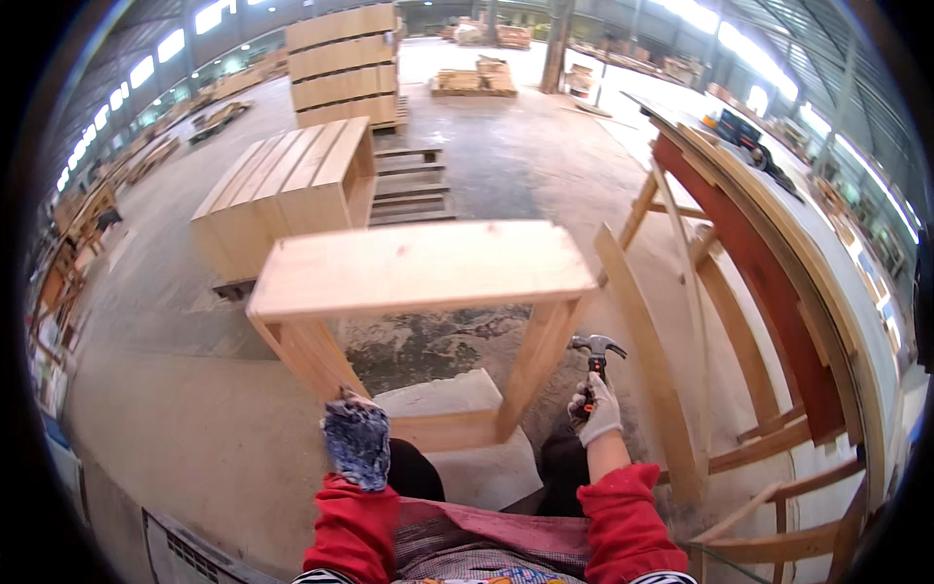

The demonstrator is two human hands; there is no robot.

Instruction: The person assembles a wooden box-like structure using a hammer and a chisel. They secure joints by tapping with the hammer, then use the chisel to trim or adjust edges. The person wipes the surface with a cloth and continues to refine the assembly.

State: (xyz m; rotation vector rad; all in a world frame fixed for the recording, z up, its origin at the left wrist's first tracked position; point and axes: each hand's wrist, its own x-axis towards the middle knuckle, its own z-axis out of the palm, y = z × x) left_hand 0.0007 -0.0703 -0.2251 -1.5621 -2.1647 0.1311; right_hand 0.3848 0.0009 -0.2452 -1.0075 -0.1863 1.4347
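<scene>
Concrete floor [165, 380] spreads out ahead of both grips and to either side. Bench [773, 292] fills the space off to the right of my right grip, reddish-brown side panel, wooden legs; a dark tool [744, 131] rests on top toward its far end. Far ahead of my left grip I see a tall stack of pale wooden boxes [342, 63], and nearer, a row of pale wooden box units [292, 190].

Main piece: a wooden frame [418, 268], pale boards, wide top board, two splayed legs, lower crosspiece. It stands right in front of me, between the grips and a bit beyond them. A pale slab [498, 469] lies low between the two grips, partly behind the crosspiece. Long plank [650, 375] leans just right of my right grip, toward the bench.

Left grip [356, 440], in a mottled blue covering, is up against the lower end of the frame's left leg; fingers mostly hidden and blurred, so I can't tell whether it's clamped. Right grip [595, 409], white glove, is wrapped around the handle of a claw hammer [596, 363]. Hammer stands head-up above that grip, claw pointing right, near the frame's right leg.
</scene>
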